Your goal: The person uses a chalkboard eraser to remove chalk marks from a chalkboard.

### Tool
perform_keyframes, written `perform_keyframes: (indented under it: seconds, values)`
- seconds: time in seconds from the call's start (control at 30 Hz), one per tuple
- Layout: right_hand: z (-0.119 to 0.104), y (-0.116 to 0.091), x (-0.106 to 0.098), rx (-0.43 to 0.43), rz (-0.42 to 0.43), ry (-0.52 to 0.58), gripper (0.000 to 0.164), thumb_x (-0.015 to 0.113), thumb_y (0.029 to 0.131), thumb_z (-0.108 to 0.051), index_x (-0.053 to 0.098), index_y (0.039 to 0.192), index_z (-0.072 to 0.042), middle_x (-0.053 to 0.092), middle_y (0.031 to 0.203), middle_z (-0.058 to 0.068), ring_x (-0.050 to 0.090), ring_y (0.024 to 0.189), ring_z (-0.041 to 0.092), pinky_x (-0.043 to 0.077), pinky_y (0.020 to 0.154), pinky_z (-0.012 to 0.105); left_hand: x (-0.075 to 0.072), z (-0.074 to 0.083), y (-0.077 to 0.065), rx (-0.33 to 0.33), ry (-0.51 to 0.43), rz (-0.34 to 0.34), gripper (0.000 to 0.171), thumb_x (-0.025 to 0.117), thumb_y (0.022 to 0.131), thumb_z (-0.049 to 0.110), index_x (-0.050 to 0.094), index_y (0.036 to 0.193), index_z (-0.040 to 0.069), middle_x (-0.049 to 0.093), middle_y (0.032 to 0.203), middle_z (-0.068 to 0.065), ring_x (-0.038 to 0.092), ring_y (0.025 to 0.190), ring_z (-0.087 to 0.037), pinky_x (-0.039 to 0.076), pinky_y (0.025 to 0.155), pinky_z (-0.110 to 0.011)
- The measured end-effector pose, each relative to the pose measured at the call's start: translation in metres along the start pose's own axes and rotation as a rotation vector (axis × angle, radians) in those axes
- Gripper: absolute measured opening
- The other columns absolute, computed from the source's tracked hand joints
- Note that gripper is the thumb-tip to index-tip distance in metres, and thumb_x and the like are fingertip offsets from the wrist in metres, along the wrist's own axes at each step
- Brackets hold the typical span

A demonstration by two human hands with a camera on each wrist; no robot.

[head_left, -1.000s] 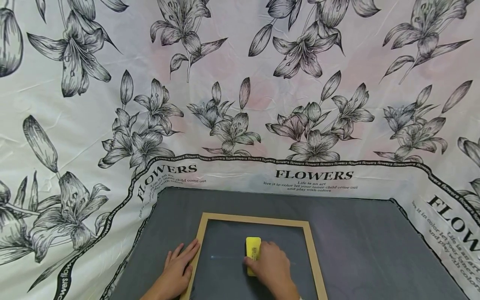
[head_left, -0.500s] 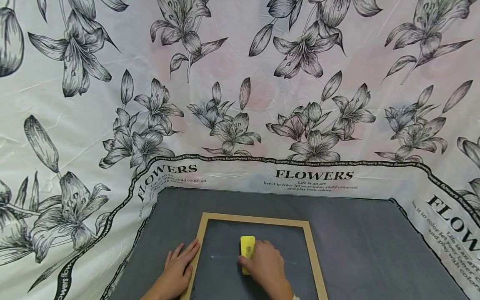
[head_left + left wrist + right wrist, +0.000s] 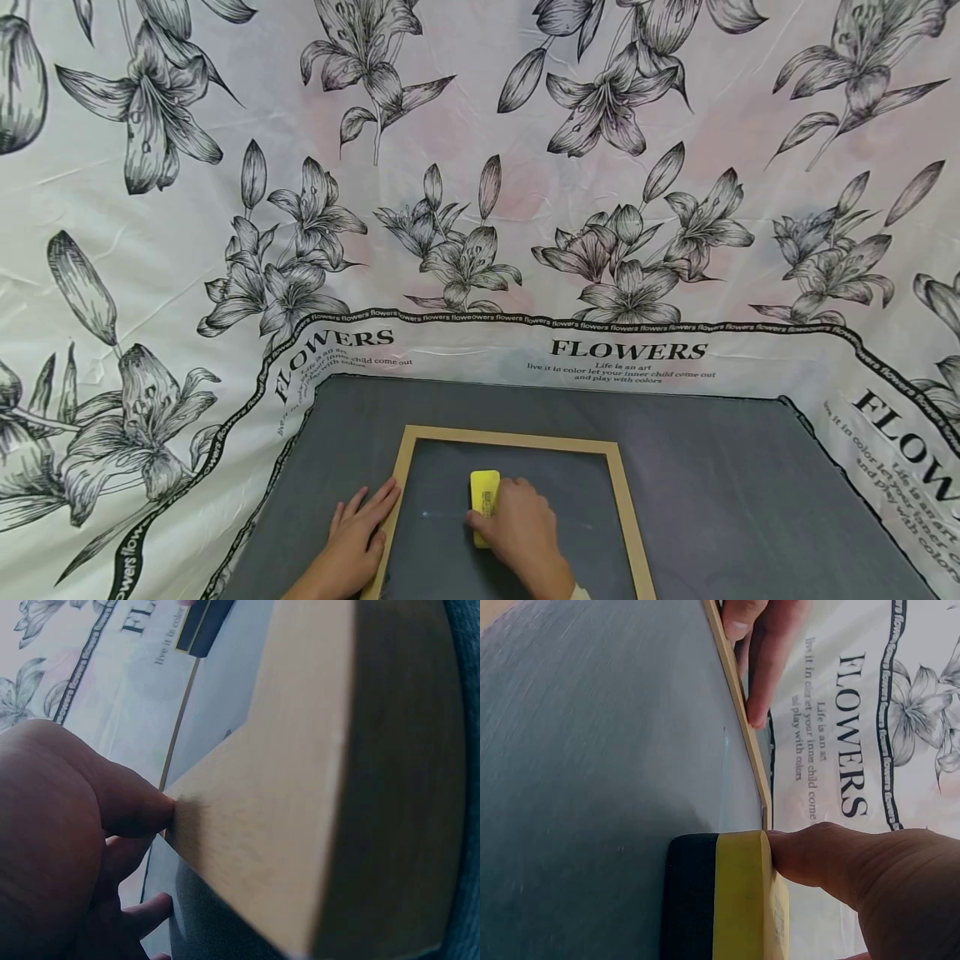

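A wood-framed blackboard [image 3: 442,467] lies on the dark grey part of the cloth. On it, my right hand [image 3: 521,533] grips a yellow blackboard eraser [image 3: 483,498], thumb on the near left side and fingers on the right. The right wrist view shows the eraser's black felt [image 3: 690,900] down against the board. A thin pale line [image 3: 725,776] runs across the board towards the eraser. My left hand [image 3: 351,542] rests along the frame's left side, fingers extended. In the left wrist view, its thumb [image 3: 139,802] touches the outer edge of the wooden frame [image 3: 292,772].
Around the board spreads a white cloth [image 3: 465,350] printed with black line-drawn lilies and the word FLOWERS. It rises behind like a backdrop. Faint pale marks [image 3: 587,527] show on the board right of the right hand.
My right hand has slid the eraser leftward across the board, and the pale line left of it looks shorter and fainter. My left hand and the frame have stayed in place.
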State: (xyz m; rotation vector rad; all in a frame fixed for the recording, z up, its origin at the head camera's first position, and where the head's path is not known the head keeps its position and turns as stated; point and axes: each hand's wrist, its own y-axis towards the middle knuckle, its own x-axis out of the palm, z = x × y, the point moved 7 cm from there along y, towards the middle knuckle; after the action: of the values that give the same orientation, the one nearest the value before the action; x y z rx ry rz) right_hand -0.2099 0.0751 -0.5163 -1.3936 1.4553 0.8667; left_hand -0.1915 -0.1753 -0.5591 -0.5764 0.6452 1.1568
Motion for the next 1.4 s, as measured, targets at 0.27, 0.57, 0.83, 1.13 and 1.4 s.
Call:
perform_keyframes:
  seconds: [0.27, 0.57, 0.83, 1.13, 1.4]
  values:
    - [-0.011, 0.001, 0.006, -0.012, -0.019, 0.007, 0.073, 0.081, 0.069, -0.064, 0.071, 0.111, -0.005, 0.061, 0.090, 0.006, 0.056, 0.074, 0.022, 0.054, 0.068, 0.048, 0.001, -0.002, 0.001, -0.011, 0.017, 0.005, 0.065, 0.058, 0.094, 0.000, 0.043, 0.155, 0.018, 0.033, 0.164, 0.000, 0.020, 0.149, -0.051, 0.003, 0.108, -0.078]
    - [-0.023, -0.001, 0.009, -0.034, -0.013, 0.006, 0.074, 0.081, 0.068, -0.065, 0.071, 0.110, -0.005, 0.060, 0.088, 0.006, 0.054, 0.071, 0.023, 0.052, 0.065, 0.047, 0.000, 0.001, -0.001, -0.013, 0.036, 0.017, 0.064, 0.059, 0.094, 0.000, 0.046, 0.153, 0.020, 0.035, 0.163, 0.003, 0.021, 0.149, -0.049, 0.004, 0.108, -0.079]
    - [-0.031, 0.000, 0.012, -0.063, -0.015, 0.019, 0.074, 0.080, 0.069, -0.064, 0.071, 0.111, -0.003, 0.059, 0.088, 0.006, 0.054, 0.070, 0.023, 0.053, 0.064, 0.046, 0.001, 0.000, 0.001, -0.028, 0.050, 0.014, 0.063, 0.059, 0.094, 0.002, 0.045, 0.153, 0.019, 0.034, 0.163, 0.002, 0.022, 0.149, -0.049, 0.004, 0.109, -0.078]
    - [-0.041, -0.001, 0.015, -0.078, -0.031, 0.029, 0.075, 0.081, 0.069, -0.064, 0.070, 0.112, -0.002, 0.060, 0.089, 0.006, 0.055, 0.071, 0.023, 0.054, 0.065, 0.045, 0.001, 0.000, 0.001, -0.036, 0.051, 0.011, 0.063, 0.059, 0.095, 0.003, 0.045, 0.154, 0.021, 0.034, 0.163, 0.003, 0.022, 0.149, -0.049, 0.004, 0.109, -0.079]
    - [-0.050, -0.002, 0.019, -0.086, -0.049, 0.024, 0.078, 0.081, 0.069, -0.065, 0.070, 0.114, -0.002, 0.061, 0.093, 0.007, 0.057, 0.074, 0.023, 0.055, 0.069, 0.047, 0.001, -0.001, 0.002, -0.039, 0.061, 0.011, 0.063, 0.060, 0.095, 0.004, 0.046, 0.153, 0.021, 0.035, 0.163, 0.003, 0.022, 0.149, -0.049, 0.004, 0.109, -0.079]
